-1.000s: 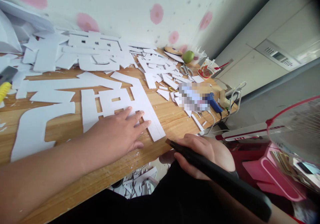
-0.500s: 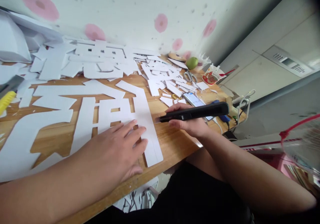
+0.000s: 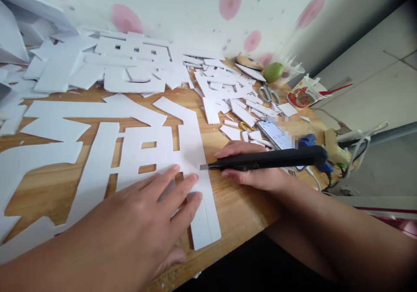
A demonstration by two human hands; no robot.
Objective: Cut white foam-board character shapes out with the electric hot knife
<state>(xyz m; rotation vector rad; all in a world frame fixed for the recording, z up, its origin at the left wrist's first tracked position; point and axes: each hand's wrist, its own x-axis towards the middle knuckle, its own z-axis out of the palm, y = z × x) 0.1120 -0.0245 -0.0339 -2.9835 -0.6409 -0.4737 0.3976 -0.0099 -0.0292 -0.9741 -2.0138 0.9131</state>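
My left hand (image 3: 156,211) lies on a white foam-board cut-out (image 3: 192,144) with several rectangular openings, fingers spread, the thumb down by the table's front edge. My right hand (image 3: 247,166) is closed around a black utility knife (image 3: 267,158), its short blade pointing left. The blade tip is over the right edge of the cut-out's long strip; I cannot tell whether it touches. A thin line runs down the lower part of that strip. Left of it lies another large curved white cut-out (image 3: 35,157).
Piled white board pieces (image 3: 133,66) and scraps line the wall side of the wooden table (image 3: 241,209). To the right are a phone (image 3: 276,135), scissors (image 3: 269,94), a green fruit (image 3: 273,72), a paper food cup (image 3: 306,91) and cables (image 3: 355,142).
The view has shifted closer to the table. The knife blade has moved left, from just beyond the strip's right edge to over it. My left hand still rests on the cut-out.
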